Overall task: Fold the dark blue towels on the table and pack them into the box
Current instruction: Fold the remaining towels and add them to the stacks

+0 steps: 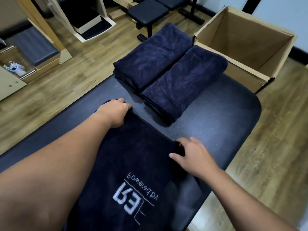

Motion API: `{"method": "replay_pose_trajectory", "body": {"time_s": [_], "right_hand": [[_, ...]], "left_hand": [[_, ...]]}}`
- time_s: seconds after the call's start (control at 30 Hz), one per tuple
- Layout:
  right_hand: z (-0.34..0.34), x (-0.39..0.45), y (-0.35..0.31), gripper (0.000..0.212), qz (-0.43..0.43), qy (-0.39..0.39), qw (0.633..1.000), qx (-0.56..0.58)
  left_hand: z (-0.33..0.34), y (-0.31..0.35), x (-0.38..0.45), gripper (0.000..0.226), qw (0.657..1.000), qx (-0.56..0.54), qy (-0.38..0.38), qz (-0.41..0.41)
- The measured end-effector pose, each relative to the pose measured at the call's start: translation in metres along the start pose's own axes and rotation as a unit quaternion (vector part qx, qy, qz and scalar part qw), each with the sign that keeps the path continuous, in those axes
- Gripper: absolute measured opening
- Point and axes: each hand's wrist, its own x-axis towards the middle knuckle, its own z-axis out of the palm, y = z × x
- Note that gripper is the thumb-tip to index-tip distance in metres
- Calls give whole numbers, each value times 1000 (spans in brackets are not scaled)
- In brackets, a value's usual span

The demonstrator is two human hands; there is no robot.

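A dark blue towel (133,155) with pale embroidered lettering lies spread along the padded table (216,117) in front of me. My left hand (115,112) grips its far left corner. My right hand (191,152) pinches its far right corner between thumb and fingers. Beyond them sit two stacks of folded dark blue towels, the left stack (150,57) and the right stack (181,84), side by side. An open cardboard box (250,39) stands on the floor past the table's far right end; the inside I can see holds nothing.
Wooden floor surrounds the table. A black padded bench (146,12) stands beyond the stacks. Wooden frames with dark pads (33,42) stand at the far left, with a small blue and white item (15,68) on a ledge.
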Motion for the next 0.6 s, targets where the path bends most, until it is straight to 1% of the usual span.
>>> {"method": "replay_pose_trajectory", "body": {"time_s": [0.07, 0.13, 0.23, 0.33, 0.37, 0.4, 0.47, 0.53, 0.6], "right_hand": [[8, 1, -10, 53, 10, 10, 1000, -26], [9, 5, -17, 48, 20, 16, 999, -19], [6, 12, -24, 36, -9, 0, 999, -43], [6, 10, -31, 22, -42, 3, 997, -71], [6, 7, -34, 19, -50, 6, 995, -83], [6, 4, -38, 18, -55, 7, 994, -92], [6, -3, -43, 21, -65, 8, 994, -93], [6, -12, -49, 28, -85, 7, 994, -69], [8, -25, -61, 47, -113, -12, 992, -56]], "left_hand": [[-5, 0, -1, 44, 1000, 24, -11, -5], [-6, 3, -2, 41, 999, 33, -18, -18], [-7, 7, -7, 39, 998, 49, -13, -32], [-9, 8, -22, 19, 998, 31, -6, -44], [-9, 7, -28, 15, 998, 18, 3, -52], [-9, 5, -36, 16, 998, 3, 17, -60], [-6, -1, -53, 18, 996, -20, 47, -71], [-2, -11, -70, 23, 994, -43, 72, -73], [2, -24, -89, 30, 994, -51, 75, -66]]}}
